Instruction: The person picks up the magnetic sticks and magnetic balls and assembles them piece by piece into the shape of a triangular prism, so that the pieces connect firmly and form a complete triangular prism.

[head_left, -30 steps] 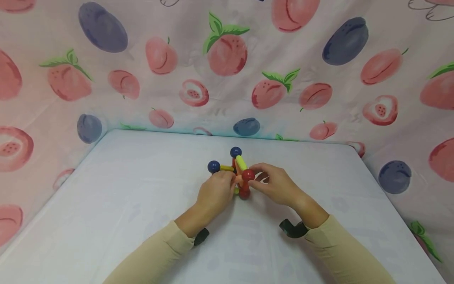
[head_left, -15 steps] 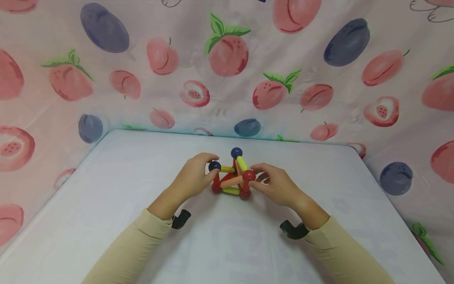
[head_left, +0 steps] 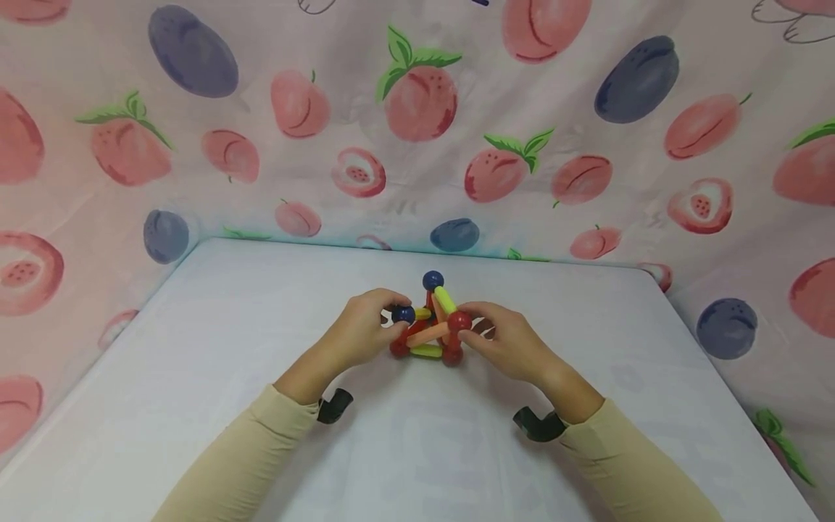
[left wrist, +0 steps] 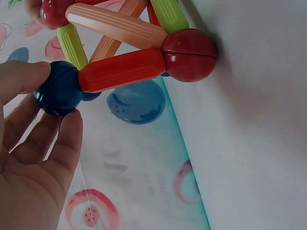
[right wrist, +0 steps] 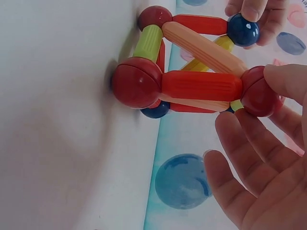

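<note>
A frame of magnetic building rods and balls stands on the white table [head_left: 261, 377]. My left hand [head_left: 355, 330] pinches its left upper blue ball [left wrist: 58, 91] between thumb and fingers. Below that ball a red rod [left wrist: 122, 70] runs to a lower red ball [left wrist: 189, 55]. My right hand [head_left: 512, 341] holds the right upper red ball [right wrist: 261, 92], thumb on one side and fingertips on the other. An orange-red rod [right wrist: 201, 85] joins it to another lower red ball [right wrist: 136, 82]. A peach rod [head_left: 427, 334] slants across the near side. Another blue ball [head_left: 433, 280] tops the far corner.
A fruit-print cloth [head_left: 417, 188] hangs behind the table and at both sides. A black curved piece shows at each wrist, the left one [head_left: 335, 406] and the right one [head_left: 538, 424], near the tabletop.
My left hand has left the peach rod and gone left to the blue ball. It now pinches that ball, which has shifted slightly right and nearer. My right hand has barely moved.
</note>
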